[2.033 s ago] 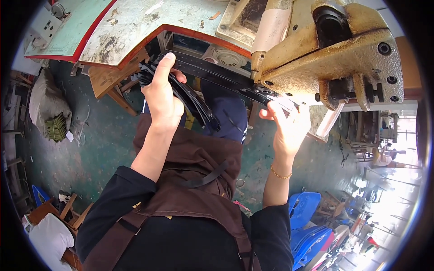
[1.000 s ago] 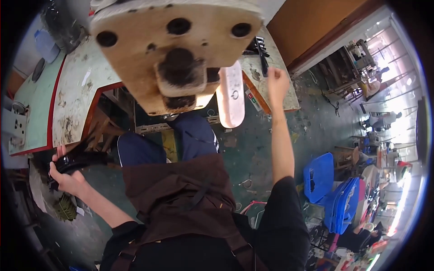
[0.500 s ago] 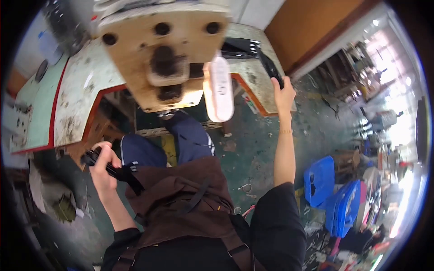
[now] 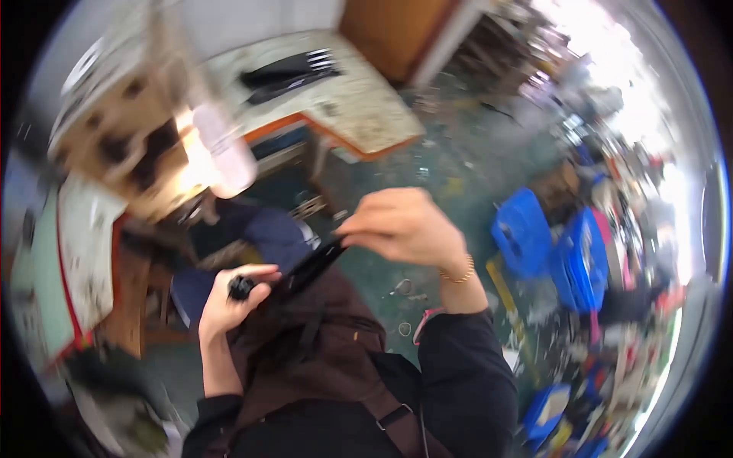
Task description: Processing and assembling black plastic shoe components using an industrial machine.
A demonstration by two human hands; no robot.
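My left hand (image 4: 223, 304) is closed around a dark bundle of black strips (image 4: 240, 288), whose end pokes out between thumb and fingers. My right hand (image 4: 408, 227), a beaded bracelet on its wrist, pinches the end of a long black strip (image 4: 311, 263). That strip slants down toward my left hand, over the brown apron (image 4: 305, 320) on my lap. Whether its lower end touches the left hand's bundle, I cannot tell. More black strips with white-striped ends (image 4: 286, 72) lie in a pile on the worn pale worktable (image 4: 366, 114).
A beige machine head (image 4: 114, 137) with a lit white lamp (image 4: 221, 149) stands at the left, blurred. Beside it is a pale green tabletop (image 4: 38, 267) with a red edge. Blue plastic chairs (image 4: 523, 233) and clutter fill the right side.
My right hand has come from the table pile back over my lap, bringing a black strip. My left hand has moved inward with its bundle. The view has swung right.
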